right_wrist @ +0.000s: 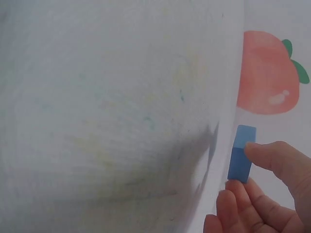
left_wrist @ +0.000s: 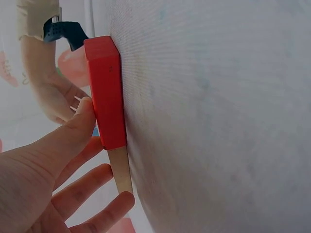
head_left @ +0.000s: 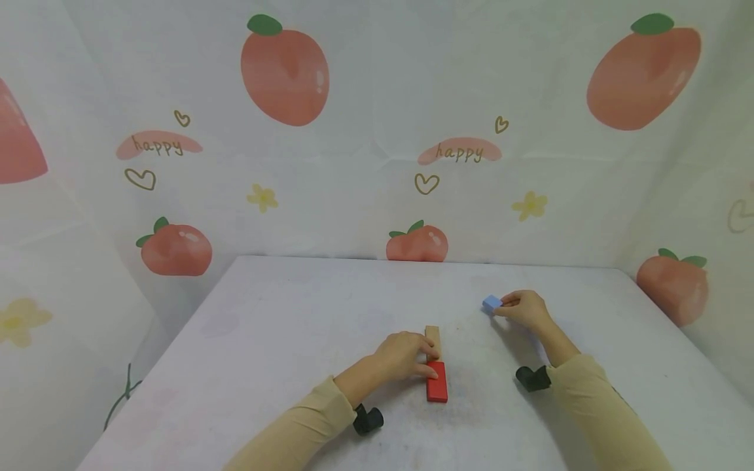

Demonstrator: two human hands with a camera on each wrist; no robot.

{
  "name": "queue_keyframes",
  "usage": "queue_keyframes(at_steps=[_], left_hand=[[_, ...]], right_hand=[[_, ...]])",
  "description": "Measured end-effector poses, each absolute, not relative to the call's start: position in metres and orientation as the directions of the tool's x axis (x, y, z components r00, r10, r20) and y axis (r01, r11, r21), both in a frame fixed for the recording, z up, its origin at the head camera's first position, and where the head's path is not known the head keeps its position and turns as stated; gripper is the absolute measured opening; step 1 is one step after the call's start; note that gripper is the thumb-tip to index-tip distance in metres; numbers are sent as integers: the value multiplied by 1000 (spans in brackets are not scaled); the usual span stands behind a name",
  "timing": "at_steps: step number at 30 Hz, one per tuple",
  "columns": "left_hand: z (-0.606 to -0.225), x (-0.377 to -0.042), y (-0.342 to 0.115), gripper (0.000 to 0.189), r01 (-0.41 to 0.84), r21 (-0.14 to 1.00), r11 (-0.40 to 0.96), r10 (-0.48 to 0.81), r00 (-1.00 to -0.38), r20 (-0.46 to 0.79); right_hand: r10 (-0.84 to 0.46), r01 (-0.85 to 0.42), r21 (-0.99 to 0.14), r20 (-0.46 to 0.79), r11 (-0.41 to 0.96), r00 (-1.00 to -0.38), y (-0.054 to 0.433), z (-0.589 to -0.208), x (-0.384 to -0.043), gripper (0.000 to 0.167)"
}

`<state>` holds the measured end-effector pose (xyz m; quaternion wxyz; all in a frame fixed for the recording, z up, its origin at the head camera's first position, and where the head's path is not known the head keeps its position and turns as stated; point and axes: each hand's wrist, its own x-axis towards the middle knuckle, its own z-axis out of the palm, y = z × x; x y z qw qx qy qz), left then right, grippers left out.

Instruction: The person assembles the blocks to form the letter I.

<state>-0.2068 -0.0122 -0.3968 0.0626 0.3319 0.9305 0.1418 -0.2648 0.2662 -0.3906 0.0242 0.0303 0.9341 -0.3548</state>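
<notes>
A red block lies on the white table, end to end with a plain wooden block that points toward the back. My left hand reaches over both from the left. In the left wrist view, its thumb rests at the side of the red block, and its spread fingers lie along the wooden block. Farther back and to the right, my right hand pinches a small blue block. The right wrist view shows this blue block between thumb and fingertips.
The white table ends at the back against a cloth printed with peaches, hearts and flowers. Black wrist mounts stick out below both beige sleeves. A green cord hangs beyond the table's left edge.
</notes>
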Motion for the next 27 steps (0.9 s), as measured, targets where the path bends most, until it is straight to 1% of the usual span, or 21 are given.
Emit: queue_keyframes(at_steps=[8,16,27], left_hand=[[-397,-207,-12,33,602,306,737,637,-771,-19],[-396,-207,-12,33,598,312,739,634,-773,-22],[-397,-206,-11,33,590,315,743,629,-777,-29]], right_hand=[[22,52,-660,-54,749,-998,256,-384,-261,44],[-10,7,-675,-21,737,-1000,252,-386,-261,40],[-16,-3,-685,-13,728,-1000,248,-387,-262,39]])
